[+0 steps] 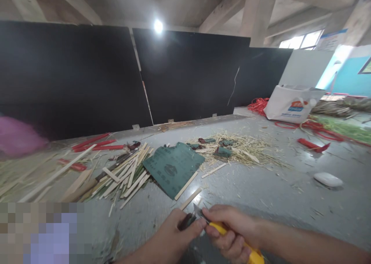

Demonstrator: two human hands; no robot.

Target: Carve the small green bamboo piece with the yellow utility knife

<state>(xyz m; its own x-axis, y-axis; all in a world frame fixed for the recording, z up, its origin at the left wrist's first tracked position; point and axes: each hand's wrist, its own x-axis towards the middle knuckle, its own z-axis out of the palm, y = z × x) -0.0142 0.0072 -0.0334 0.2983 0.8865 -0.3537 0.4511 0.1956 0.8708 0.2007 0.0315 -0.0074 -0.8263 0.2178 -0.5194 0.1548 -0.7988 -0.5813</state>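
My right hand (228,229) is wrapped around a yellow utility knife (218,228), its blade (198,210) out and pointing up and to the left. Close against it, my left hand (176,233) is closed, the thumb near the blade. Something small and dark (188,221) shows between its thumb and fingers; I cannot make out what it is. A pale wooden strip (191,198) runs out just beyond the left fingers; whether it is held or lies on the table is hidden. Farther forward lies a green sheet of sandpaper (174,165).
Pale strips (130,175) are heaped left of the sandpaper. Shavings (249,148) with curled green scraps (223,151) lie behind it. Red pieces (100,145) lie far left. A white oval object (328,179) and white bag (294,103) stand right. A black panel (191,74) borders the table.
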